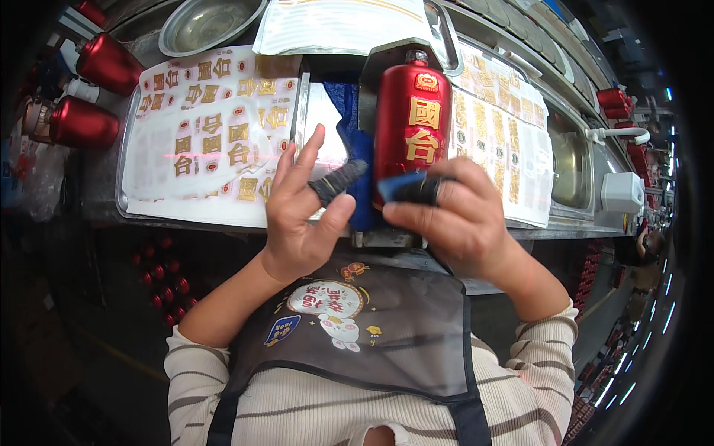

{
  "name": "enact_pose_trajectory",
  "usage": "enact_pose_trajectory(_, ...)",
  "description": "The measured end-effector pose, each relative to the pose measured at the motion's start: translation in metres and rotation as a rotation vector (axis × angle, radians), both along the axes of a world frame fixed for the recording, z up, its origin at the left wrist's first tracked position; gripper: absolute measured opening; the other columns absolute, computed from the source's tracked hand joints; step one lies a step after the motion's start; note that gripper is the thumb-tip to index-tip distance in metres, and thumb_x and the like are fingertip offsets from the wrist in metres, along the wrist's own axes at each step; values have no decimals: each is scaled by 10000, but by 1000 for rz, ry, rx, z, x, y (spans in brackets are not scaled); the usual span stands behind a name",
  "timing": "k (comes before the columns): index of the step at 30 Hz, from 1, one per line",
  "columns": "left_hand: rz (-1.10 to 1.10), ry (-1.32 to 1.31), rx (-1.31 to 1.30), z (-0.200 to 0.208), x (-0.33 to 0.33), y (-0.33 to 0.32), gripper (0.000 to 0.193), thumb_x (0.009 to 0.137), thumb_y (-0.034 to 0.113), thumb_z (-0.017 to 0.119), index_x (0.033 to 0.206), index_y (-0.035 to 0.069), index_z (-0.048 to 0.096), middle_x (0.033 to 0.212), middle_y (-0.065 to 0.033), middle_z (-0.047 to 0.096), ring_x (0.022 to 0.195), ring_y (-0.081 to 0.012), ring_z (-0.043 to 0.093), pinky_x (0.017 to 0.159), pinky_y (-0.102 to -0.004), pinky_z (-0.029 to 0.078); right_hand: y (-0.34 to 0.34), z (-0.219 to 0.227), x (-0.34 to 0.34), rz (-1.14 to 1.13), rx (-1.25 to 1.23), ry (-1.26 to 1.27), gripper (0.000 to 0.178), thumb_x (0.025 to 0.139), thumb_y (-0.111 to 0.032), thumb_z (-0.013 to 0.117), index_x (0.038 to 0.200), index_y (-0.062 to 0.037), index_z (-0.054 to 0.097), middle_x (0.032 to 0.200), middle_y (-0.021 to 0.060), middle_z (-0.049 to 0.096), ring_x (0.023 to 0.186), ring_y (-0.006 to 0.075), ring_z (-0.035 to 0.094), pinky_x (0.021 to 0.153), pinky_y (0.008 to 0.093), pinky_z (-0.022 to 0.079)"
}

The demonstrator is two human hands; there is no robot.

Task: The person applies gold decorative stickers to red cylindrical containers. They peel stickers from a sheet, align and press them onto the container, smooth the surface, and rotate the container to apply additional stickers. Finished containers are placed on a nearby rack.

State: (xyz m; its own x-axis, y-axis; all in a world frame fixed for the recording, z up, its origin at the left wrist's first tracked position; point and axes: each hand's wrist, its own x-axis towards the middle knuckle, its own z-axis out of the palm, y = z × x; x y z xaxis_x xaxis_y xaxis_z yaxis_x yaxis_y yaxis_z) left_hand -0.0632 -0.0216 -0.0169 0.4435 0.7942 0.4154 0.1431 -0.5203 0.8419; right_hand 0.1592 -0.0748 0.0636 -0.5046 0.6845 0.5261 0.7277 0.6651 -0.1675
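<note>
A shiny red bottle [413, 119] with raised gold characters lies on its back in a metal holder [370, 74], its neck pointing away from me. My right hand [465, 215] is closed over the bottle's lower end, pinching a flat blue scraper [398, 184] that is smeared by motion. Black wrapping covers a finger of that hand. Left of the bottle, my left hand [301, 212] is raised with its fingers spread and nothing in it; its index finger wears a dark finger cover [338, 183]. Beneath that finger is a dark blue cloth [360, 149].
Sheets of gold character stickers [212, 137] lie on a tray at the left, and more sticker sheets [494, 134] at the right. A metal bowl [208, 26] and white papers [338, 26] sit behind. Red bottles [85, 123] stand far left; a sink [571, 171] is at right.
</note>
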Motion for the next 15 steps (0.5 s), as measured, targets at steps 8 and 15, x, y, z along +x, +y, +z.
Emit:
enact_pose_trajectory(8,-209,-403,-703,24,51,13,588,969,123,638,1472,-54,390,1392,-162,540,1258,-185,530,1062,-327,419,-21,-6,2,-251,5,261,370,632,39,794,979,-67,724,749,70,616,694,233,594,652,324,505)
enact_pose_trajectory(15,-158,-273,-630,19,64,17,634,921,152,717,1437,-57,414,1391,-171,534,1282,-228,521,1102,-353,392,-16,-50,27,-829,-341,1139,221,884,-77,744,1049,-6,615,929,42,647,826,82,610,720,221,500)
